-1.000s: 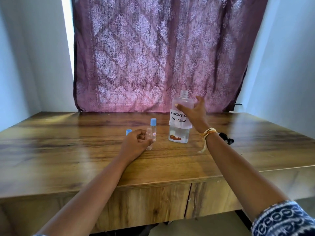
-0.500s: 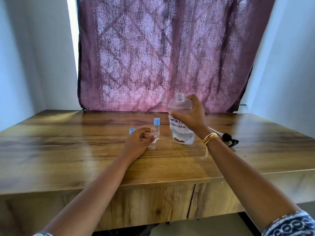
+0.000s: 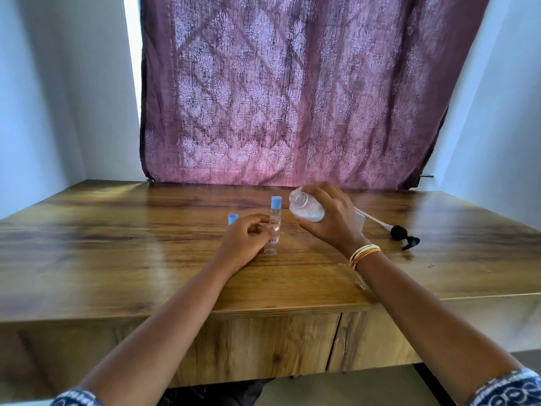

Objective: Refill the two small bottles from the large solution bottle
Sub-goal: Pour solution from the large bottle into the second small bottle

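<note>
My right hand (image 3: 332,219) grips the large clear solution bottle (image 3: 306,208), lifted off the table and tipped left, its open neck pointing toward the small bottles. My left hand (image 3: 244,240) pinches an uncapped small clear bottle (image 3: 271,243) that stands upright on the wooden table (image 3: 117,259). Just behind it stands a second small bottle (image 3: 275,210) with a blue cap on. A loose blue cap (image 3: 232,219) rests on the table behind my left hand.
A black pump head with its long tube (image 3: 402,237) lies on the table to the right of my right hand. A purple patterned curtain (image 3: 292,98) hangs behind the table. Pale walls close in on both sides.
My right hand has lifted the large bottle from upright on the table and tilted it leftward toward the small uncapped bottle. My left hand has kept hold of that small bottle.
</note>
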`<state>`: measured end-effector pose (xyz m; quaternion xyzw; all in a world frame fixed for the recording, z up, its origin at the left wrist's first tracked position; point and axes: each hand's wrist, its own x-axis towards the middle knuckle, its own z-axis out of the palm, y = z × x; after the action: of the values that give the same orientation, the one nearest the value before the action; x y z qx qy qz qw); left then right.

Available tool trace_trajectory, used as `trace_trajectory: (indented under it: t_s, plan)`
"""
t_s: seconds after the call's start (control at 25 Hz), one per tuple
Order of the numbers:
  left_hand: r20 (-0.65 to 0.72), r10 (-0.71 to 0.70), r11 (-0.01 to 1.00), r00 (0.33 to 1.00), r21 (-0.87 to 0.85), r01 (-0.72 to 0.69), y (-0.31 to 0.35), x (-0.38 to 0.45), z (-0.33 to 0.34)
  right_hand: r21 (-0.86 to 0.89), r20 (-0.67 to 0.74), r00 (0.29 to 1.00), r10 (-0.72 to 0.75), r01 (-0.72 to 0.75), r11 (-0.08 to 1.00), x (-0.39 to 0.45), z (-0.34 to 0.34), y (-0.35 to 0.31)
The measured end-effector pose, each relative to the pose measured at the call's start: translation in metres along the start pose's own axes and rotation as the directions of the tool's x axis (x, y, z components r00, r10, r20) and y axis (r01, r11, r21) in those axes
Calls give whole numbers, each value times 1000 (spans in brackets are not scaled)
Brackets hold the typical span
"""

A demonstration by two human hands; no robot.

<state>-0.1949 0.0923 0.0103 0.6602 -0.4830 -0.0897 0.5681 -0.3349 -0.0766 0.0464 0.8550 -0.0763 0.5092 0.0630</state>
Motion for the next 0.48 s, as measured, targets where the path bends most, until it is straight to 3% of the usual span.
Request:
trace_trajectory:
  t_s: [0.48]
  plan:
    - [18, 35, 999, 999, -22, -34, -3, 1, 1, -150, 57, 990, -132, 139, 979, -12, 15, -1]
